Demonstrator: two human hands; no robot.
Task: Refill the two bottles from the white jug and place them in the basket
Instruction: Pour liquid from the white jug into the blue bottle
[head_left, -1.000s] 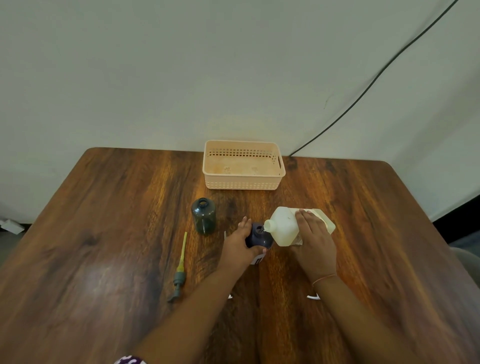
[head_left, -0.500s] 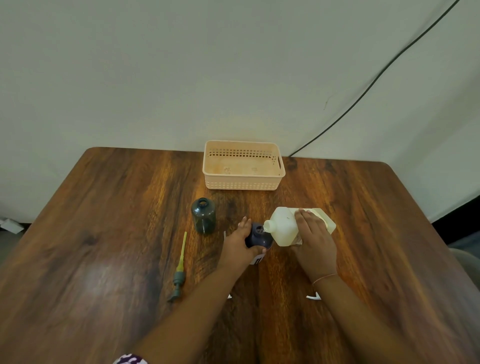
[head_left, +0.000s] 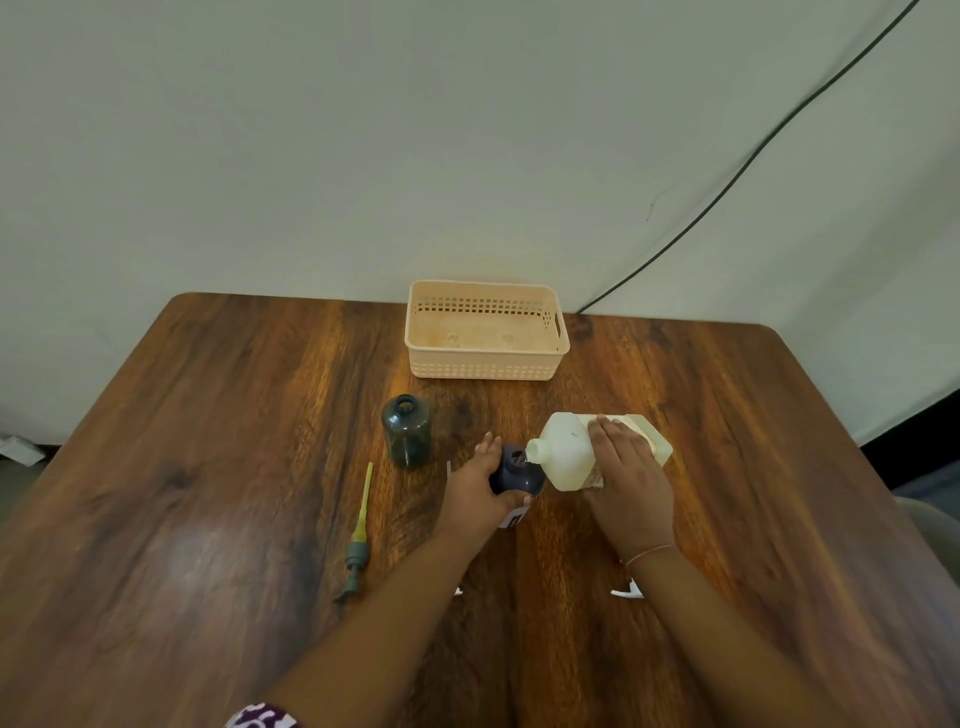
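My right hand grips the white jug, tipped on its side with its spout over the mouth of a dark blue bottle. My left hand holds that bottle upright on the table. A second bottle, dark green and uncapped, stands to the left of my left hand. The peach basket sits at the back of the table with nothing in it.
A pump dispenser with a yellow tube lies on the wooden table left of my left arm. Small white bits lie near my right wrist. A black cable runs down the wall behind.
The jug and both hands have barely moved; the jug stays tipped over the dark blue bottle.
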